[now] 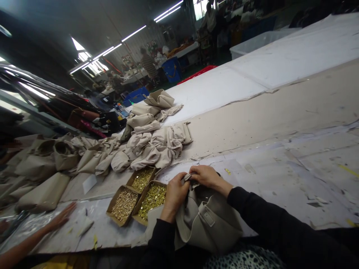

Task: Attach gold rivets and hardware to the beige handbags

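A beige handbag (221, 224) rests at the table's front edge, its mouth facing up and a tab with a slot on its side. My left hand (177, 192) is closed on the bag's upper rim, thumb and fingers pinching a small folded part. Close against it, my right hand (204, 175) pinches the same rim from the right. Whatever small piece may lie between the fingertips is hidden. Just left of my left hand stand three cardboard boxes of small metal fittings: gold-yellow ones (153, 200), copper-toned ones (123, 204) and more gold ones (142, 179).
Several beige bags and fabric pieces (157, 145) are heaped beyond the boxes, with more bags (42, 194) at left. Another person's hand (63, 216) reaches onto the table at lower left. A loose yellow fitting (227, 171) lies past my right hand. A translucent bin (252, 43) stands behind the table.
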